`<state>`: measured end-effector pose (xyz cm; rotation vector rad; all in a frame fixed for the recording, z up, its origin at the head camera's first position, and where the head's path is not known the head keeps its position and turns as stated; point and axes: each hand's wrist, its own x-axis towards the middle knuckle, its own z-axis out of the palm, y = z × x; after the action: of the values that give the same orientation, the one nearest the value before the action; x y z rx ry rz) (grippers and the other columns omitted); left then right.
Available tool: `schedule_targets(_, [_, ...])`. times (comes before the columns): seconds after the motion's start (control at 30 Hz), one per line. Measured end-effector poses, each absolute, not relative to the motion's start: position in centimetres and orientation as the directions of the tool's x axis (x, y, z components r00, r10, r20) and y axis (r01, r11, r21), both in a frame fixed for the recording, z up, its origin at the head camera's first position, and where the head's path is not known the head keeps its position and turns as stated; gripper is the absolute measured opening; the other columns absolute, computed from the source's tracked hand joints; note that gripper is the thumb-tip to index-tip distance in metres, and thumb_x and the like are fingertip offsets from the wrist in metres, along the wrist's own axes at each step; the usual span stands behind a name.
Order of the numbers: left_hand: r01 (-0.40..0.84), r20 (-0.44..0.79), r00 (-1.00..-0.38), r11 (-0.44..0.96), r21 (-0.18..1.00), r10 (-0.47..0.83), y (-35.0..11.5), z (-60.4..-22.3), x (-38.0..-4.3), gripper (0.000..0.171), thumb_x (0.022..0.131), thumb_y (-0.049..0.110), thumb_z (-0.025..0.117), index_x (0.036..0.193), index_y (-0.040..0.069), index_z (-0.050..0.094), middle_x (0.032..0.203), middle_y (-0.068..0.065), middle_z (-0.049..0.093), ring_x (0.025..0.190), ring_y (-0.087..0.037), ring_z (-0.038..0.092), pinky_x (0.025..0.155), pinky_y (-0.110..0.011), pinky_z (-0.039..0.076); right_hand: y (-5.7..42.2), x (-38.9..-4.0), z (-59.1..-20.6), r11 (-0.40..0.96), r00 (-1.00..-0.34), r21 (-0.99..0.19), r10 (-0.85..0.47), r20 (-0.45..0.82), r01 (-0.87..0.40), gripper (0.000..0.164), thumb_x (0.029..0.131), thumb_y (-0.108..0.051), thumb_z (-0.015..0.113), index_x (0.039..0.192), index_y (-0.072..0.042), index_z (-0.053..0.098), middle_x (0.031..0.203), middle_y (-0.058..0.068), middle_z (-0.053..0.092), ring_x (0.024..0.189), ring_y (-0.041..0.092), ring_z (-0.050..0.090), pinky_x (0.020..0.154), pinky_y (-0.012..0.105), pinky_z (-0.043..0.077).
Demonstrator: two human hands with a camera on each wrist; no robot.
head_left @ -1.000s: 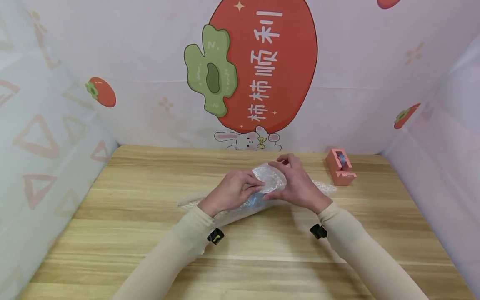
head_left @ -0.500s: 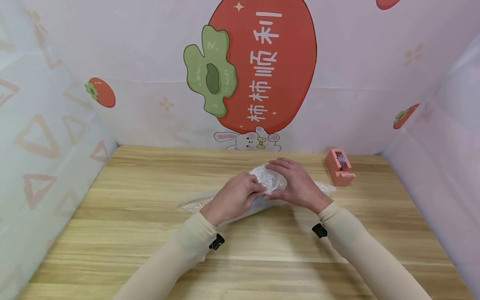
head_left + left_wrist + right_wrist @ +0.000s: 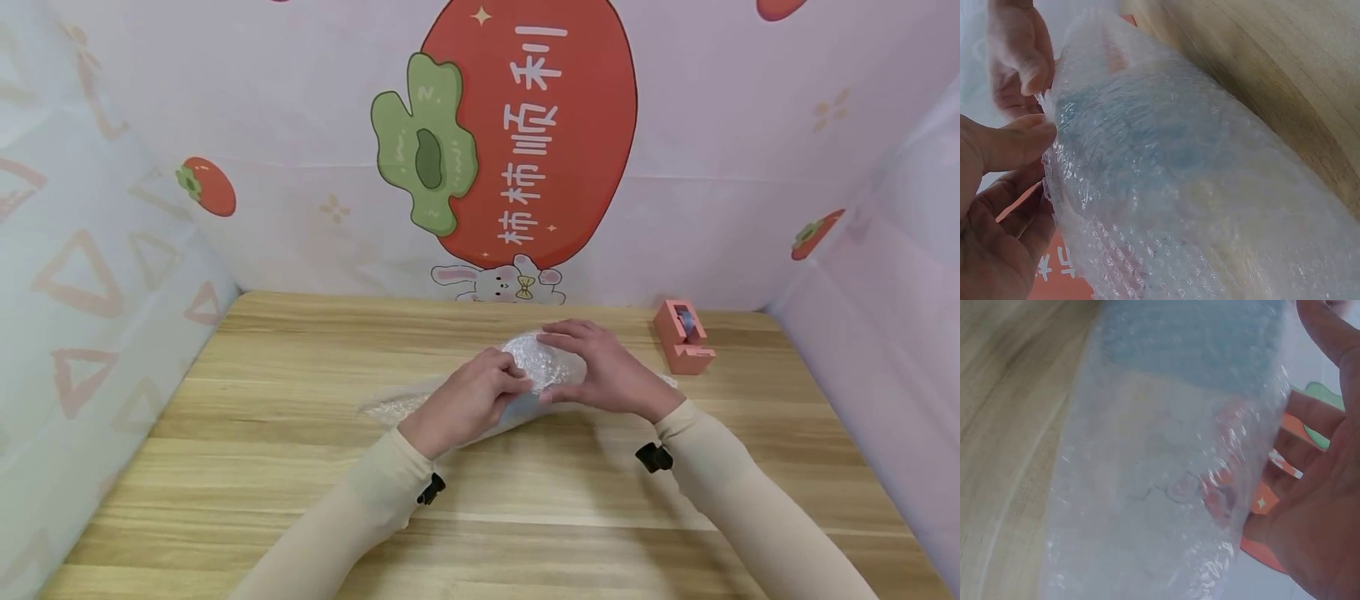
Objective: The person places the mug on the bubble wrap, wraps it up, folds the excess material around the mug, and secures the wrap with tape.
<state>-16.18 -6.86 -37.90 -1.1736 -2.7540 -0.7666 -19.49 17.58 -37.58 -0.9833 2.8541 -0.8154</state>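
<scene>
A bundle in clear bubble wrap (image 3: 536, 360) lies across the table, its crinkled round end turned up toward the head camera. Blurred blue, pale and reddish patches show through the plastic; the object inside cannot be made out. My left hand (image 3: 468, 398) pinches the wrap's gathered edge between thumb and fingers, as the left wrist view of the bubble wrap (image 3: 1147, 144) shows. On the other side, my right hand (image 3: 615, 371) spans the round end with thumb and fingers spread. In the right wrist view, the right hand's fingers (image 3: 1297, 447) are loosely bent beside the wrap's edge.
A pink tape dispenser (image 3: 684, 337) with a blue roll stands at the back right of the wooden table (image 3: 262, 483). Printed cloth walls (image 3: 315, 225) rise behind and at both sides. Loose flaps of wrap stick out left and right.
My left fingers have folded in closer over the wrap's edge. The right hand's curled fingers have straightened, and that hand has shifted slightly right. The bundle stays about where it was.
</scene>
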Motion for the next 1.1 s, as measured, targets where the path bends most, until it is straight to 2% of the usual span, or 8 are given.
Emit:
schedule_targets(0.2, [0.705, 0.243, -0.701, 0.598, 0.382, 0.671, -6.6, -37.9, -16.2, 0.032, 0.09, -0.001, 0.074, 0.121, 0.011, 0.075, 0.109, 0.0, 0.066, 0.108, -0.016, 0.058, 0.095, -0.028, 0.052, 17.8, -19.6, -37.4, 0.662, -0.816, -0.518, -0.563, 0.132, -0.541, 0.072, 0.08, -0.042, 0.087, 0.14, -0.012, 0.061, 0.149, 0.009, 0.051, 0.139, 0.034, 0.041, 0.11, 0.062, 0.036])
schedule_targets(0.33, [0.716, 0.257, -0.69, 0.587, 0.378, 0.676, -6.6, -37.9, -16.2, 0.032, 0.091, -0.001, 0.074, 0.121, 0.01, 0.075, 0.111, -0.001, 0.067, 0.11, -0.017, 0.058, 0.097, -0.028, 0.051, 17.6, -19.7, -37.4, 0.683, -0.823, -0.492, -0.55, 0.139, -0.54, 0.074, 0.078, -0.043, 0.088, 0.14, -0.012, 0.06, 0.146, 0.009, 0.052, 0.138, 0.033, 0.042, 0.112, 0.061, 0.032])
schedule_targets(0.5, [0.723, 0.296, -0.685, 0.57, 0.391, 0.666, -6.6, -37.9, -16.3, 0.024, 0.091, 0.005, 0.075, 0.115, 0.006, 0.077, 0.113, -0.004, 0.071, 0.112, -0.02, 0.061, 0.1, -0.032, 0.052, 17.4, -19.9, -37.4, 0.706, -0.826, -0.453, -0.544, 0.144, -0.544, 0.077, 0.077, -0.044, 0.089, 0.14, -0.01, 0.06, 0.143, 0.011, 0.053, 0.136, 0.032, 0.045, 0.112, 0.06, 0.028])
schedule_targets(0.83, [0.728, 0.324, -0.685, 0.601, 0.328, 0.653, -6.4, -37.6, -15.9, 0.013, 0.091, 0.007, 0.076, 0.103, 0.004, 0.079, 0.107, -0.008, 0.075, 0.108, -0.023, 0.068, 0.099, -0.037, 0.053, 17.5, -19.7, -37.9, 0.717, -0.846, -0.468, -0.513, 0.146, -0.516, 0.076, 0.075, -0.046, 0.089, 0.137, -0.01, 0.063, 0.138, 0.013, 0.057, 0.13, 0.033, 0.051, 0.11, 0.058, 0.032])
schedule_targets(0.97, [0.671, 0.335, -0.741, 0.616, 0.413, 0.582, -6.5, -37.4, -16.2, 0.017, 0.091, 0.014, 0.078, 0.106, 0.005, 0.078, 0.106, -0.007, 0.075, 0.104, -0.024, 0.069, 0.096, -0.039, 0.055, 17.5, -19.6, -38.1, 0.721, -0.853, -0.472, -0.499, 0.152, -0.506, 0.076, 0.075, -0.047, 0.089, 0.137, -0.011, 0.064, 0.138, 0.012, 0.059, 0.128, 0.034, 0.053, 0.109, 0.058, 0.037])
schedule_targets(1.1, [0.554, 0.291, -0.831, 0.652, 0.517, 0.475, -6.4, -37.4, -17.2, 0.045, 0.09, 0.029, 0.08, 0.125, 0.003, 0.07, 0.127, -0.011, 0.068, 0.12, -0.029, 0.062, 0.104, -0.047, 0.049, 17.6, -19.5, -38.4, 0.719, -0.857, -0.482, -0.491, 0.158, -0.501, 0.077, 0.075, -0.048, 0.089, 0.138, -0.012, 0.063, 0.135, 0.011, 0.061, 0.125, 0.034, 0.055, 0.104, 0.059, 0.043])
